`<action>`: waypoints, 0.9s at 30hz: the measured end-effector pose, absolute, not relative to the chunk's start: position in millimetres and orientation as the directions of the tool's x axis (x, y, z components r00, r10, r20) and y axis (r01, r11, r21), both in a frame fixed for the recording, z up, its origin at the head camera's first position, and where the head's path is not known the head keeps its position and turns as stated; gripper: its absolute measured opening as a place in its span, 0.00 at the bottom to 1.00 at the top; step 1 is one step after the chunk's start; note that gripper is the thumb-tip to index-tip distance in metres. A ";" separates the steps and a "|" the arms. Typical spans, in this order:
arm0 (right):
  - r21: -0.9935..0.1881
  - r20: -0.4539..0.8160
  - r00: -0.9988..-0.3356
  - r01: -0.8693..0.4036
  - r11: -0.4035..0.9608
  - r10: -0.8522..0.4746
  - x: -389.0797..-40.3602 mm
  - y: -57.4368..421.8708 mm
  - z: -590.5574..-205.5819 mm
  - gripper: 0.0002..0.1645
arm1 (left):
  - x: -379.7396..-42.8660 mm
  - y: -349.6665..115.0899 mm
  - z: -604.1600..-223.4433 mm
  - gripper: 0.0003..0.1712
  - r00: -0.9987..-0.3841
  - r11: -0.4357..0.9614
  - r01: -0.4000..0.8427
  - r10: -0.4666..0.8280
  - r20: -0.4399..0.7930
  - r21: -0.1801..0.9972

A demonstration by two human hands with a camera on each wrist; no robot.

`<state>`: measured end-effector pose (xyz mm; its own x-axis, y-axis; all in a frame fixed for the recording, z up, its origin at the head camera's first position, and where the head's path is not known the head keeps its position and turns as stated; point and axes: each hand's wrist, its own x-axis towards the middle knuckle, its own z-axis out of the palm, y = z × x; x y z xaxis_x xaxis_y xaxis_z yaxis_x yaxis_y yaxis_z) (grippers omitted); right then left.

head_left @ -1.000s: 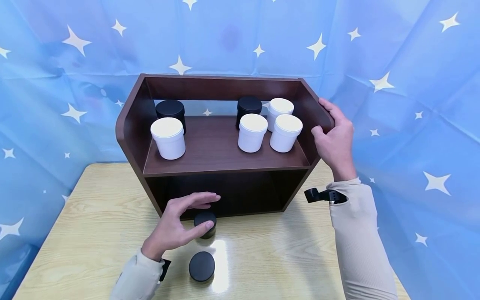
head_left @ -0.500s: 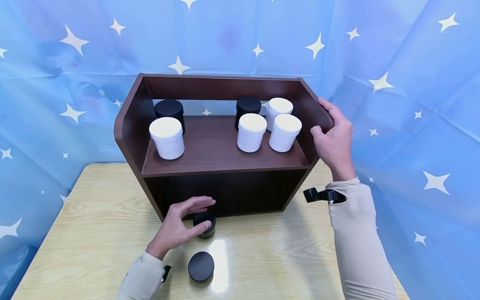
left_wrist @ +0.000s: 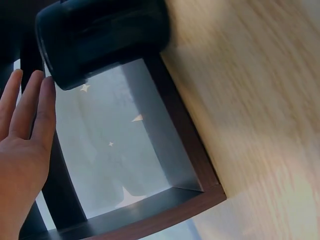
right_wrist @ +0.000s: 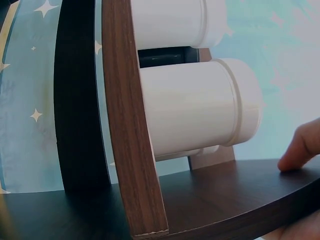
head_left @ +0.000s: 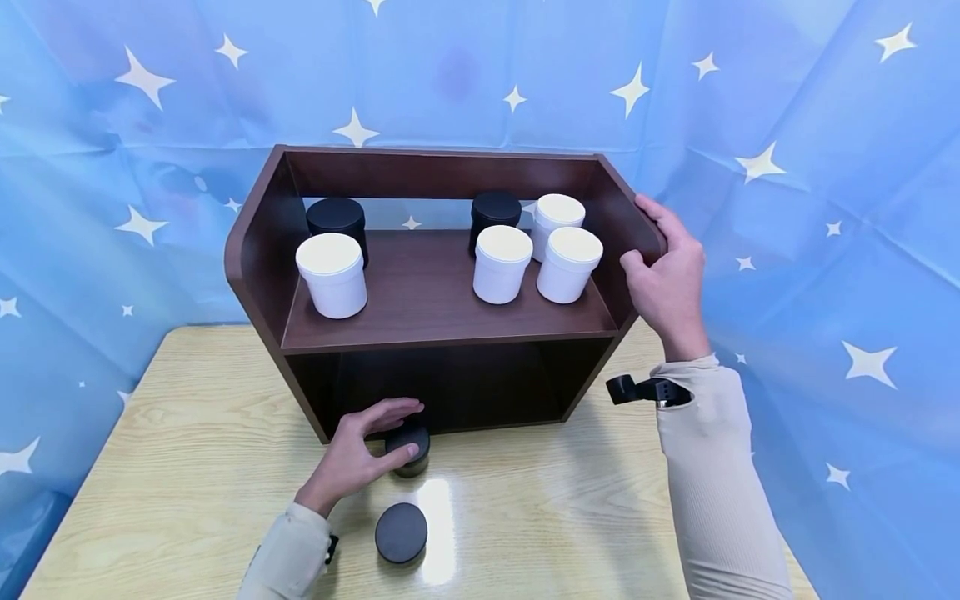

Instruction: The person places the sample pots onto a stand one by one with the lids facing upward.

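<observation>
My left hand [head_left: 356, 454] is around a small black jar [head_left: 410, 461] standing on the table in front of the dark brown shelf [head_left: 442, 337]. Its thumb overlaps the near side of the lid, and the fingers extend over the far side. In the left wrist view, straight fingers [left_wrist: 44, 112] lie by the rim of the black jar [left_wrist: 105, 40]; whether they touch is unclear. Closer to me sits another black lid or jar [head_left: 401, 533], seen from above. My right hand [head_left: 670, 283] grips the shelf's right side panel, thumb inside, fingers over the outer edge.
On the upper board, a white jar [head_left: 333, 279] and a black jar [head_left: 337, 218] stand at left. Several more jars, including a white jar [head_left: 501, 267] and a black jar [head_left: 495, 212], stand at right. A starry blue cloth [head_left: 465, 75] hangs behind the wooden table [head_left: 187, 392].
My left hand's fingers have drawn slightly down and in toward the black jar. The right hand keeps its grip on the shelf, and the jars stay where they were.
</observation>
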<state>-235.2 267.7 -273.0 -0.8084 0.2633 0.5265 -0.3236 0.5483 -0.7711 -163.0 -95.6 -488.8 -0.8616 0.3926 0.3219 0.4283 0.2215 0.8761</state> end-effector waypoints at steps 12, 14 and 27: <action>-0.761 0.541 -0.800 -0.335 0.555 0.259 -236.3 268.4 -273.2 0.39 | -165.5 -97.7 -494.3 0.30 -0.887 0.274 0.394 0.364 0.284 0.877; -0.761 0.541 -0.801 -0.335 0.555 0.258 -235.9 268.4 -272.5 0.39 | -165.5 -98.3 -493.6 0.29 -0.890 0.279 0.392 0.356 0.284 0.877; -0.752 0.537 -0.805 -0.321 0.576 0.252 -234.1 268.9 -272.6 0.39 | -167.2 -99.4 -503.8 0.35 -0.915 0.358 0.300 0.369 0.161 0.884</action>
<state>-234.1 268.9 -272.6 -0.8052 0.2519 0.5368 -0.3211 0.5758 -0.7519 -167.2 -99.4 -503.8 -0.9153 0.3694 0.1605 0.2995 0.3578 0.8844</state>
